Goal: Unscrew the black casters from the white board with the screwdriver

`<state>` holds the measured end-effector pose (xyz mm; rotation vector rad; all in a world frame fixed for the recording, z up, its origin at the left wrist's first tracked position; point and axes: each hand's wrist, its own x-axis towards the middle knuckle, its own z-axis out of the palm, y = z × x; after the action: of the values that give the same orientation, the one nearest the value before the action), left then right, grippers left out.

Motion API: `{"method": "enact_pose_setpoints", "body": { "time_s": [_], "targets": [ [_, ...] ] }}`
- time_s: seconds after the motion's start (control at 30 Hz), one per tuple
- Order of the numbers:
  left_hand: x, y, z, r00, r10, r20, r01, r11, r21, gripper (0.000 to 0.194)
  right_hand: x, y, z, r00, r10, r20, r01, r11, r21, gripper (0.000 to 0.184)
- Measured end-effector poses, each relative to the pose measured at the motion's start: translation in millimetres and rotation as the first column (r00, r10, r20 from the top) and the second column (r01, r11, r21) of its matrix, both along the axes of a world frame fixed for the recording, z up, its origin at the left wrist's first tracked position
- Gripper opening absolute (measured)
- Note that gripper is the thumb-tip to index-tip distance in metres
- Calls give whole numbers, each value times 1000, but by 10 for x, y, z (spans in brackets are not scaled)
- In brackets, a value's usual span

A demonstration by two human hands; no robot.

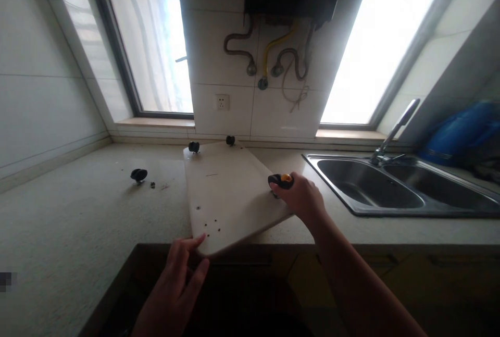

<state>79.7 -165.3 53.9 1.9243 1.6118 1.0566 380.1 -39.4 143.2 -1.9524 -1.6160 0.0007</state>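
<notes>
A pale board (228, 194) lies flat on the countertop (78, 212), with two small black casters (194, 146) fitted at its far edge and several screw holes near its front corner. My left hand (177, 285) rests at the board's near corner, fingers spread and touching its edge. My right hand (300, 196) is closed around a black and orange tool handle (281, 179) at the board's right edge. A loose black caster (138, 174) sits on the counter left of the board, beside a few small screws (153, 185).
A steel double sink (398, 188) with a tap (394, 131) lies to the right. A blue bag (461, 131) sits behind it. Two windows, a wall socket (222, 101) and pipes under a wall heater line the back wall.
</notes>
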Motion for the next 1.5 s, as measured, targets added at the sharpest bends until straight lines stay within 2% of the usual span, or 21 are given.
{"method": "enact_pose_setpoints", "body": {
  "time_s": [0.13,0.23,0.4,0.47,0.53,0.6,0.67,0.73,0.8,0.87,0.97,1.03,1.13,1.23,1.3,1.5],
  "targets": [
    [70,-65,21,993,-73,-95,78,995,57,36,101,5,-8,999,14,-52,-12,999,35,40],
    [66,-52,73,983,-105,-152,119,989,83,35,186,-16,37,986,89,-142,-78,993,85,40],
    [-10,81,233,975,-70,-211,93,990,102,32,343,-124,288,886,265,-381,-200,959,203,21],
    [-30,176,352,970,-66,-236,96,988,117,30,408,-174,444,791,352,-500,-244,932,269,16],
    [-13,303,511,956,-132,-263,165,980,108,28,460,-210,612,555,512,-655,-270,856,440,14],
    [56,465,697,930,-247,-272,275,959,72,29,473,-224,781,392,602,-695,-272,798,538,16],
    [184,665,885,902,-354,-249,370,929,19,32,426,-211,933,297,658,-692,-257,753,605,15],
    [362,901,1042,888,-427,-168,425,904,-53,38,314,-164,1054,241,742,-626,-195,669,717,16],
    [575,1160,1138,854,-520,-28,512,847,-143,40,164,-85,1124,247,786,-566,-199,613,764,19],
    [801,1422,1160,813,-558,167,583,782,-223,40,18,20,1137,274,807,-523,-257,586,769,20],
    [1122,1757,1078,756,-546,360,646,710,-281,44,-119,189,1076,293,823,-486,-354,565,745,22],
    [1295,1916,985,721,-554,416,677,692,-252,44,-147,283,1015,322,817,-478,-387,575,721,23],
    [1450,2062,858,682,-586,437,706,684,-184,40,-130,374,933,395,782,-482,-394,618,681,23],
    [1467,2128,780,675,-608,418,710,690,-142,39,-93,420,871,434,750,-499,-397,656,641,25],
    [1424,2144,752,668,-625,404,716,688,-118,36,-73,440,835,444,743,-500,-408,665,626,25],
    [1315,2139,734,617,-729,296,774,631,-58,32,-67,518,733,446,744,-497,-426,665,614,26]
  ]
}}
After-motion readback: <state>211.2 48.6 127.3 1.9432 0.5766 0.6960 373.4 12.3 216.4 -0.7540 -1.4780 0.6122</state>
